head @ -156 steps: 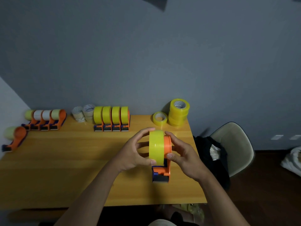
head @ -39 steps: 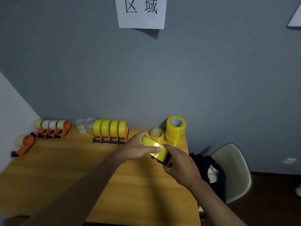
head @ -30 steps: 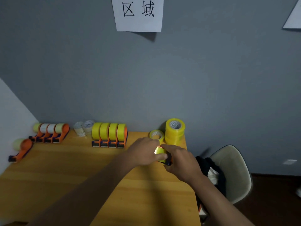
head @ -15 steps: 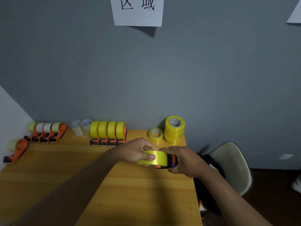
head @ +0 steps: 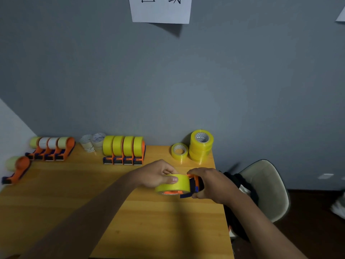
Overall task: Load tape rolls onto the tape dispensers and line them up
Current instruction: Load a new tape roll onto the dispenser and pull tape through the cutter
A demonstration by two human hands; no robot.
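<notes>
Head view looks down on my two hands meeting over the right part of the wooden bench point(head: 74, 202). Between them I hold an orange tape dispenser point(head: 194, 184) with a yellow tape roll point(head: 177, 184) on it, turned on its side so the roll's flat face points down, with the orange hub showing underneath. My left hand point(head: 156, 173) grips the roll, thumb pressed on its yellow band and fingers curled over the far edge. My right hand point(head: 211, 184) is wrapped around the dispenser's handle end, where a blue part shows. I cannot tell whether the dispenser touches the bench or hangs just above it.

Along the back edge, near the wall, stands a row of four loaded yellow dispensers point(head: 123, 149), upright and side by side, touching one another. To their left sit some loose pale rolls point(head: 92, 143), and further left a row of pale-tape dispensers point(head: 52, 148). One more pale-tape dispenser point(head: 16, 170) stands alone at the far left edge. Behind my hands, at the back right corner, a stack of yellow rolls point(head: 200, 146) lies flat, with a single yellow roll point(head: 179, 151) lying just beside it. Off the bench's right end stands a pale chair point(head: 267, 187) with dark cloth on it. A paper sign point(head: 160, 10) hangs on the grey wall.
</notes>
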